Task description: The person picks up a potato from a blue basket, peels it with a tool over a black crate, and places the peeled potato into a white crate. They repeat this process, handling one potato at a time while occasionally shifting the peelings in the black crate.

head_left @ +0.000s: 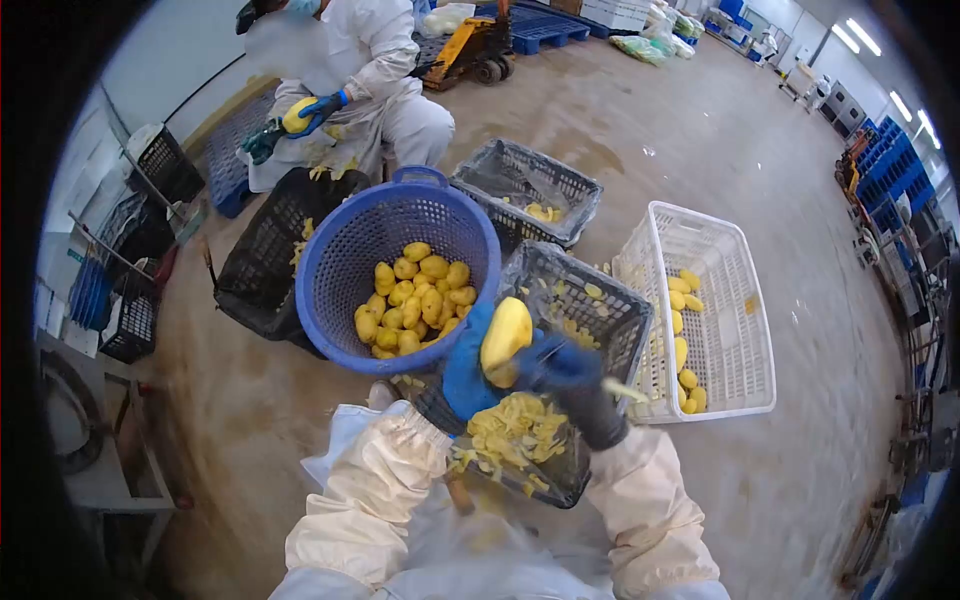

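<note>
My left hand (468,368), in a blue glove with a dark cuff, is closed around a large peeled yellow potato (507,335). Against the potato's right side is my right hand (570,380), also gloved, its fingers curled and smeared by motion. Whatever the right hand grips is hidden. A thin pale strip (624,390), blurred, shows just beyond its right edge. Both hands are above a black lined crate (628,318), where a heap of yellow peelings (515,435) lies toward me.
A blue basket (322,290) of potatoes stands at left, a white crate (757,350) with several peeled ones at right. Behind is another black crate (583,212) with peelings. A co-worker (370,60) sits at upper left, holding a potato (299,115) in gloved hands.
</note>
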